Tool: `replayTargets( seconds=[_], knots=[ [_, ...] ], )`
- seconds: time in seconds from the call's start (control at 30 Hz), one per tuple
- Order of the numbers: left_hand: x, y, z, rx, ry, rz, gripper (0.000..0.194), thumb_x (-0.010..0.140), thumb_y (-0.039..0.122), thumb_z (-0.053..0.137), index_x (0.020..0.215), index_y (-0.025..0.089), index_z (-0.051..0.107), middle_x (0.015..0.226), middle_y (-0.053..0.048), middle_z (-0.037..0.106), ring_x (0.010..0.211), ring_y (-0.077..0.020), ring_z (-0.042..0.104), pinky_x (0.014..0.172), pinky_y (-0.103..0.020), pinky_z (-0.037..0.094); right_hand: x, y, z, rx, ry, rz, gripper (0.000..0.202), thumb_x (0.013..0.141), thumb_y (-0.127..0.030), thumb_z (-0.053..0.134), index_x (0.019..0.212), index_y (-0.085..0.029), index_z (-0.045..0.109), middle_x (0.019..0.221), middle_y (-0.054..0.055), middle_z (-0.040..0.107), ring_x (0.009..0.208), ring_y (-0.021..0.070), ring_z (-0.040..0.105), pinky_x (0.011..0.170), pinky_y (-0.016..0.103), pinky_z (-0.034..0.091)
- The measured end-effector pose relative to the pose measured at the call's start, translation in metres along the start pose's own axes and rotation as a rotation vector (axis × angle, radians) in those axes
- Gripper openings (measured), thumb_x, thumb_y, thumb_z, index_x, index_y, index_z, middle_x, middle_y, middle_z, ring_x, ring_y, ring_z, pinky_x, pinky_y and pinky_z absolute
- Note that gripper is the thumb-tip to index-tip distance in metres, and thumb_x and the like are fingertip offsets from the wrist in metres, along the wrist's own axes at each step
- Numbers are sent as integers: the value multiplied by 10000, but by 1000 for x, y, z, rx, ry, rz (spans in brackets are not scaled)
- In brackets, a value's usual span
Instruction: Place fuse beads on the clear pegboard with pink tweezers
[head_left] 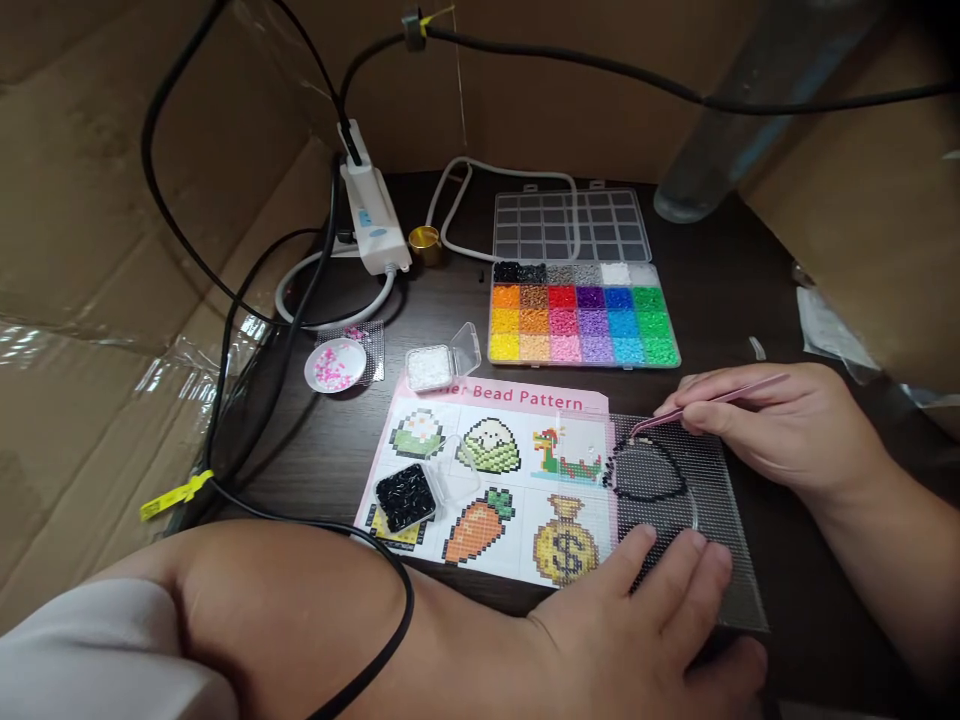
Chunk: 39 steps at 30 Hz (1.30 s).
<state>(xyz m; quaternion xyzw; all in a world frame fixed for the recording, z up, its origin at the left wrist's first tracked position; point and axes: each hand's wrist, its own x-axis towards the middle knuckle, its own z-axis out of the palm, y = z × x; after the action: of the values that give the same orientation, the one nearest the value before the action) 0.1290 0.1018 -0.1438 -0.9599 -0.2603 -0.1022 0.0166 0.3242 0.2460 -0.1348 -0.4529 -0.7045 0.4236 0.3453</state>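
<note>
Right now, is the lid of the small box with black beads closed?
No, the clear lid stands open beside the black beads.

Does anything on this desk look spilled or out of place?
Slightly: a few pink beads lie outside the white dish, and a tiny black piece sits alone on the dark tabletop, left of the colourful bead case, perhaps dropped.

In front of you, the bead case (583,325) lies upper right of centre, behind the pattern sheet (491,480).

Dim | centre brighter | glare on tape (52,348) | upper right dark, blurred | edges stretched
</note>
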Motion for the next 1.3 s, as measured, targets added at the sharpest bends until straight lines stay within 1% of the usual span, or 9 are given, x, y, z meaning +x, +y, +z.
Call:
replayTargets(
  seconds=[0.17,0.33,0.43,0.63,0.8,0.97,1.13,1.3],
  knots=[
    [1,-1,0,-29,-16,-8,467,983,382,334,1408,322,519,1497,-138,475,1390,-309,446,1107,-482,243,2,3,0,63,-11,17,63,776,-326,789,789,-266,802,800,27,776,730,193,734,632,286,605],
    [2,-3,3,-52,-16,1,464,980,380,349,1402,312,529,1491,-151,478,1388,-315,440,1105,-484,208,4,6,0,159,-20,15,50,779,-308,786,807,-270,799,800,28,775,723,183,727,630,288,603],
    [2,-3,5,-63,-8,6,459,972,384,375,1394,310,540,1486,-155,482,1379,-323,442,1098,-492,218,5,1,2,136,-13,15,65,781,-308,785,817,-256,799,805,33,779,687,168,722,618,272,603],
    [3,-3,3,-66,0,2,453,970,380,390,1388,310,547,1472,-140,504,1369,-312,454,1091,-492,235,7,-9,7,111,-9,-1,81,781,-306,783,785,-226,794,788,39,781,717,172,743,655,256,623],
    [3,-4,3,-71,6,-4,439,971,375,383,1367,324,565,1474,-137,503,1375,-313,455,1099,-492,212,6,-10,7,102,-15,-9,53,780,-291,786,780,-238,795,781,27,781,705,162,744,635,238,618],
    [2,-2,5,-81,11,-8,439,956,391,412,1359,323,573,1477,-140,500,1384,-320,448,1109,-501,182,6,-11,6,87,-47,21,90,793,-317,773,789,-232,801,793,40,783,721,175,748,638,249,622],
    [2,-3,4,-82,6,-14,433,962,382,401,1355,330,574,1486,-141,489,1390,-316,443,1116,-499,151,5,-8,5,114,-11,26,82,778,-314,788,787,-234,801,782,37,782,685,167,736,583,237,606],
    [2,-2,5,-88,10,-14,433,960,379,402,1353,329,577,1487,-145,486,1395,-323,437,1115,-504,149,5,-7,4,107,-21,15,56,783,-298,785,784,-245,803,774,29,781,657,145,725,577,219,592]
  ],
)
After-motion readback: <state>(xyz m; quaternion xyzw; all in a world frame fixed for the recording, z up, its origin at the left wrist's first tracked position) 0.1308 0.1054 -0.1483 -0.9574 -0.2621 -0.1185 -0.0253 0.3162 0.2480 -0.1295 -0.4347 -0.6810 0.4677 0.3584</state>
